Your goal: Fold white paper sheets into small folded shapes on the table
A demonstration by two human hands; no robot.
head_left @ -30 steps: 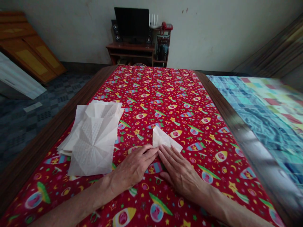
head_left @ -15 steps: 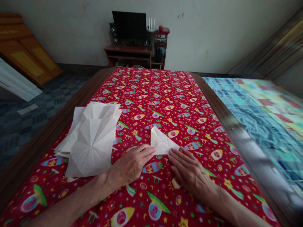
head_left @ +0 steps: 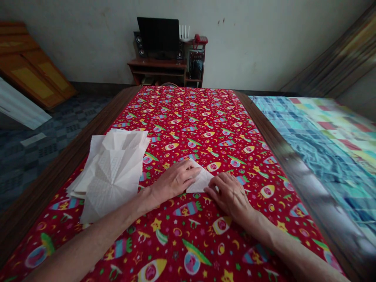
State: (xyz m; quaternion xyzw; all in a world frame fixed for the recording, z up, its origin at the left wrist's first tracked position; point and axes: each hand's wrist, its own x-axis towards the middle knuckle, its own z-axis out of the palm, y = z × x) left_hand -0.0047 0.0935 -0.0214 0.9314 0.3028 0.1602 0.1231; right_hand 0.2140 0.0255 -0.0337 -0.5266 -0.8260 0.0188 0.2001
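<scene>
A small white sheet of paper, folded to a triangle-like shape [head_left: 200,183], lies on the red patterned cloth [head_left: 188,129]. My left hand [head_left: 179,177] covers its left side, with the fingers close together and bent over the paper. At the right corner, my right hand [head_left: 228,194] has its fingers curled and pressed together on the paper's edge; the fingertips partly hide that corner. To the left of my left forearm rests a loose stack of creased white sheets [head_left: 113,172], the top one marked with fold lines that fan out from its middle.
The cloth covers a long table with dark wooden edges [head_left: 273,129]. A bed with a checked cover [head_left: 320,145] is at the right. Beyond the table's far end stands a desk [head_left: 158,66] with a monitor [head_left: 158,37]. A wooden cabinet [head_left: 35,70] is at the far left.
My left hand has slid up and right, further over the folded paper. My right hand's fingers have gone from stretched flat to curled at the right corner.
</scene>
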